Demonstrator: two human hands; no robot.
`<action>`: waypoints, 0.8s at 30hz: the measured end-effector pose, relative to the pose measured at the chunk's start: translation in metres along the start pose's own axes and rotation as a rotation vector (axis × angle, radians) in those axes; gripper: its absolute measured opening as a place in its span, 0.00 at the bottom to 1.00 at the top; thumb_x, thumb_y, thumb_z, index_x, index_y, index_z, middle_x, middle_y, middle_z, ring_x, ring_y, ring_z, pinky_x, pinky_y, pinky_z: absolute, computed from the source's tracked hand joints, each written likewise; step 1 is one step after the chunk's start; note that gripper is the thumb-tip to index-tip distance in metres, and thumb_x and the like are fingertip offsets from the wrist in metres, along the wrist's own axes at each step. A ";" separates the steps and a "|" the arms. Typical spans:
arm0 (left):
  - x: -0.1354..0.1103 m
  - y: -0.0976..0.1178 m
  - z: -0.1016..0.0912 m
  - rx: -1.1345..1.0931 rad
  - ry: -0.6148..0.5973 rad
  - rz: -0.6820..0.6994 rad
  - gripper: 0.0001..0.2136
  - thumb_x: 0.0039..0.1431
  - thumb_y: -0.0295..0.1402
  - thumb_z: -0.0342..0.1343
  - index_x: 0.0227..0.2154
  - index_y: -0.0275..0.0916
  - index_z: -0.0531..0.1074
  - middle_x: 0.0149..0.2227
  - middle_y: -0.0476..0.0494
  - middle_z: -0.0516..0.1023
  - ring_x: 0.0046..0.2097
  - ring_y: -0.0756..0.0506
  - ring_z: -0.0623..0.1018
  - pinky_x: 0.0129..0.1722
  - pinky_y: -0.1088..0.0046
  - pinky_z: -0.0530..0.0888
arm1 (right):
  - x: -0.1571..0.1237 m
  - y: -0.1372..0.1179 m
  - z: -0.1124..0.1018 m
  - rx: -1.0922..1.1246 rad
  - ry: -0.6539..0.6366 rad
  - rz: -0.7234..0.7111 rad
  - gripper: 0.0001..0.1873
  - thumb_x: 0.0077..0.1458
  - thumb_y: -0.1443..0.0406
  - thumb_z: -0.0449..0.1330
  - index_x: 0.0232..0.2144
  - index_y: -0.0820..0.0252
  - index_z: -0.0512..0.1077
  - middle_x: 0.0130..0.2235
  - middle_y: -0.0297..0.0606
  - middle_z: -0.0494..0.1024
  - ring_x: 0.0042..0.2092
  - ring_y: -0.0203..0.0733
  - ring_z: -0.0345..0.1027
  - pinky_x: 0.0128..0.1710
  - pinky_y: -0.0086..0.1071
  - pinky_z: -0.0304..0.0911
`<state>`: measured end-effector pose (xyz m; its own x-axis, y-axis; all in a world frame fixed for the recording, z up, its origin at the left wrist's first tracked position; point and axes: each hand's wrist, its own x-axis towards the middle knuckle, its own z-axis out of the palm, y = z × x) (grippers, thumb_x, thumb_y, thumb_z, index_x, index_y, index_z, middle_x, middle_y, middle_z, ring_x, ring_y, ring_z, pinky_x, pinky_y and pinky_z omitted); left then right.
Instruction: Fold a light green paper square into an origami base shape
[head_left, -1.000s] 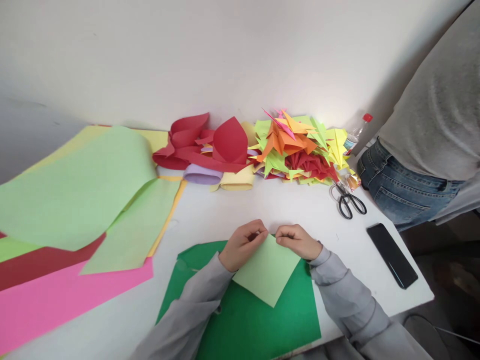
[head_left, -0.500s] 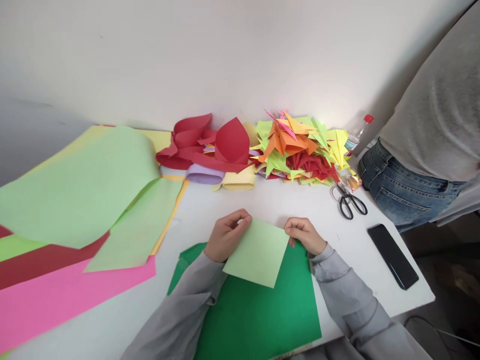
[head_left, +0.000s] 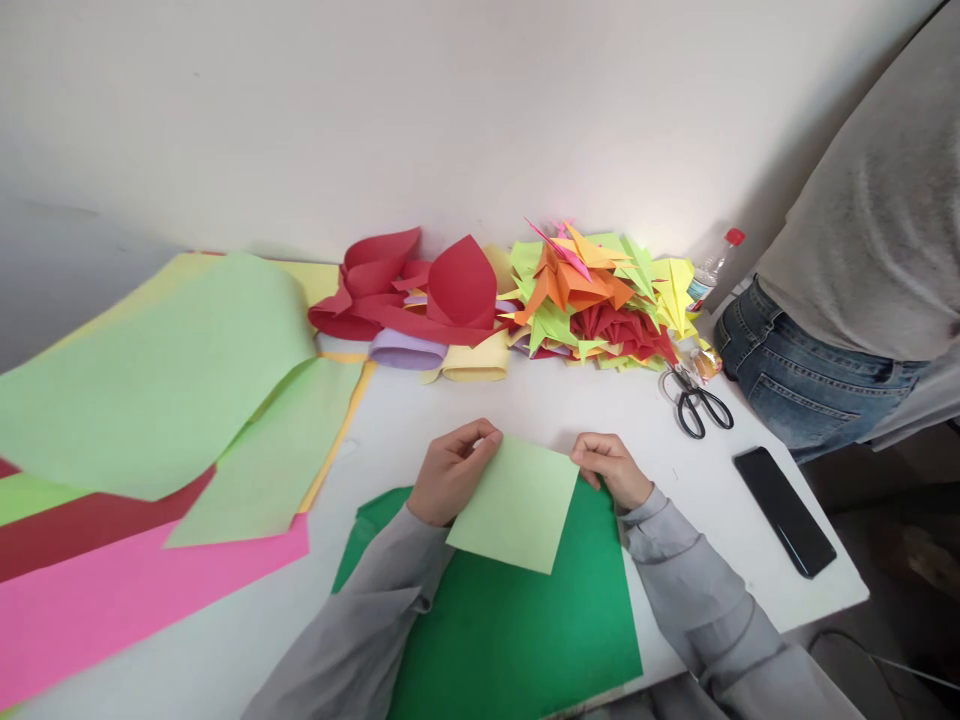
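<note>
Both my hands hold a small light green paper square (head_left: 516, 505) above a dark green sheet (head_left: 517, 625) on the white table (head_left: 570, 410). My left hand (head_left: 454, 470) pinches the square's upper left corner, fingers closed. My right hand (head_left: 609, 468) pinches its upper right corner, fingers curled. The square tilts slightly, its lower corner pointing down over the dark green sheet.
Large light green (head_left: 157, 380), yellow, red and pink (head_left: 112, 600) sheets lie at the left. Curled red paper (head_left: 420, 290) and a pile of folded paper shapes (head_left: 600, 295) sit by the wall. Scissors (head_left: 697, 400), a black phone (head_left: 784, 510) and a bottle (head_left: 712, 265) lie right. A person (head_left: 847, 280) stands at the right edge.
The square has turned from a diamond, held at its top corner by both hands close together, to a spread hold with one hand on each upper corner. Little has moved in the last half second.
</note>
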<state>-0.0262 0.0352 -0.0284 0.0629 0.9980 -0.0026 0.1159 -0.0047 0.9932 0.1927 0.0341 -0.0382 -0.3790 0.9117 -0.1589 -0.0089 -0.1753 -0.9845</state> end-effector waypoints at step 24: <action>-0.012 -0.007 0.028 0.047 -0.494 0.005 0.19 0.55 0.48 0.50 0.19 0.38 0.61 0.20 0.54 0.56 0.25 0.52 0.58 0.23 0.77 0.58 | -0.003 -0.001 0.014 -0.281 -0.326 -0.057 0.28 0.51 0.44 0.56 0.18 0.60 0.57 0.20 0.24 0.51 0.23 0.29 0.43 0.23 0.27 0.42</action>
<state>0.0003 0.0218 -0.0387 0.5242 0.8492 -0.0641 0.1587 -0.0234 0.9871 0.1812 0.0267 -0.0357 -0.6581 0.7439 -0.1161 0.1967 0.0211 -0.9802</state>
